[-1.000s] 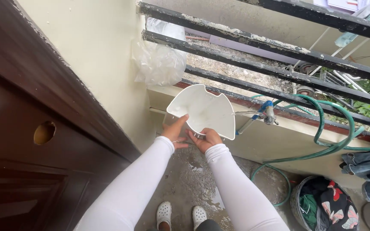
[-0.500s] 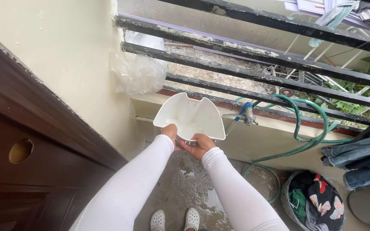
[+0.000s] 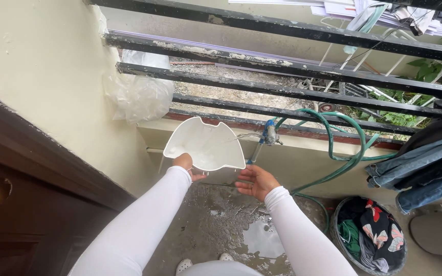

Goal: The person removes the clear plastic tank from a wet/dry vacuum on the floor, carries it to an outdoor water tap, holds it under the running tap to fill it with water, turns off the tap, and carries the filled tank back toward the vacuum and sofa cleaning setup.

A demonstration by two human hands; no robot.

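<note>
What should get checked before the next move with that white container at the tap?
1. Left hand has the white container by its near rim: ok.
2. Right hand on the container: not ok, it is open, palm up, below and to the side of the container.
3. Container under the tap: not ok, it sits to the tap's left.
4. Tap running: cannot tell; only a thin streak shows near the spout.
5. Floor dry underfoot: not ok, wet, with a puddle.
6. Green hose out of the way: ok, it loops off to the right.
</note>
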